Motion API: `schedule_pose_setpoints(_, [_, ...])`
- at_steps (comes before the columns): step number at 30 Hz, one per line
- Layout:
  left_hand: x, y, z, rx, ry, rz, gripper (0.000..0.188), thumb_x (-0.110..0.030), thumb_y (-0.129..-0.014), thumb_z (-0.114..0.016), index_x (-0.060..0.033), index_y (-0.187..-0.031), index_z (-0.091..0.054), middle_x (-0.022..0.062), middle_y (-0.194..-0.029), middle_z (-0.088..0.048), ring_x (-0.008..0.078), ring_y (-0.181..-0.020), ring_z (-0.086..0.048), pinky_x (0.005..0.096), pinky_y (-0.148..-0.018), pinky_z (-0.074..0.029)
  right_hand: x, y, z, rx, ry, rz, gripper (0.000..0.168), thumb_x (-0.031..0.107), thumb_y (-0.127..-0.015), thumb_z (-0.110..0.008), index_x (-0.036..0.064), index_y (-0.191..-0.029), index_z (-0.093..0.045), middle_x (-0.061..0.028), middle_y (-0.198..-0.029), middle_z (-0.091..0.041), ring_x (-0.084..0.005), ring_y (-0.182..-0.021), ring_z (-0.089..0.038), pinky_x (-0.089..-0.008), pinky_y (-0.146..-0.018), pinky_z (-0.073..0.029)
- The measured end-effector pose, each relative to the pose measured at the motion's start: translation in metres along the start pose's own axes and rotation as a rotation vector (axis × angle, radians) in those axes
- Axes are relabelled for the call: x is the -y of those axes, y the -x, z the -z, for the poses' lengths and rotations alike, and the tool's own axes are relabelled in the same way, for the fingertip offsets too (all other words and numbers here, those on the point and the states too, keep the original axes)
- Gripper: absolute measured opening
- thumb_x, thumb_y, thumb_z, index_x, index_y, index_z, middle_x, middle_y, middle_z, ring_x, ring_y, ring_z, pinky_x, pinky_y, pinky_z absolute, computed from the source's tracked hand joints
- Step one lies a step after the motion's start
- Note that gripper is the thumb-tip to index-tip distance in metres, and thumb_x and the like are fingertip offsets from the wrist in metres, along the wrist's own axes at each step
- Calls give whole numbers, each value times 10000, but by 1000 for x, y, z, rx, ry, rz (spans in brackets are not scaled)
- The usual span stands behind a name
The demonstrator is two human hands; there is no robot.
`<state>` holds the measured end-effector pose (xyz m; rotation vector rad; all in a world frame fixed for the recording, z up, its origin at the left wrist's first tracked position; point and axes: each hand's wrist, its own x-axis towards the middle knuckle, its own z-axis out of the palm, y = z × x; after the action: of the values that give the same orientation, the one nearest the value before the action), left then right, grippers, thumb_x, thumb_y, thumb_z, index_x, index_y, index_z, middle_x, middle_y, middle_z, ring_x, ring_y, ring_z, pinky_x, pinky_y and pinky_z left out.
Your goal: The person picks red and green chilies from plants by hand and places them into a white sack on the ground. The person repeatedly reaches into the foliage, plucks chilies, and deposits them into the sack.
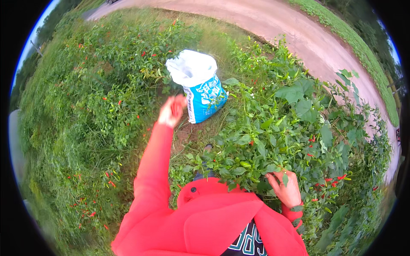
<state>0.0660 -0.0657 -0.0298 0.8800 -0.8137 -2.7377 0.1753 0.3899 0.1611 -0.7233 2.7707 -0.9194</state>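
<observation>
My left hand (173, 110) is raised just left of a blue and white woven sack (206, 99), its fingers curled around something red that looks like chili peppers. The sack stands upright on the ground with its white mouth open, and bears writing. On the other side, my right hand (285, 187) is in the foliage of a chili pepper plant (256, 137), fingertips at a leafy stem. Leaves partly cover those fingertips, so whether they grip anything is hidden. Green peppers (245, 164) hang a little to the left of that hand.
Dense chili plants with red peppers (111, 184) grow along the left. More red peppers (341, 177) show at the right. Grass and a strip of bare soil (189, 134) lie between the rows. A paved road (320, 44) curves past the top and right.
</observation>
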Motion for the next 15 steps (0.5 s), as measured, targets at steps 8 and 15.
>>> schedule_pose_setpoints(8, [-41, -134, -55, -272, -436, -350, 559, -399, -905, -595, -132, -1368, -434, 107, -1291, -544, 308, -1162, -520, 568, -971, -379, 4, 13, 7, -60, -204, -3, 151, 53, -827, -666, -6, -962, -632, -161, -891, -624, -361, -739, -607, -387, -633, -491])
schedule_pose_setpoints(15, [152, -49, 82, 177, -1502, 357, 413, -363, -921, -576, -90, -1231, -564, 79, -1152, -616, 251, -1087, -570, 446, -937, -424, -65, 119, -68, 16, -471, -236, 231, 175, -958, -518, 15, -1061, -649, -128, -1116, -654, -296, -1028, -622, -391, -893, -473])
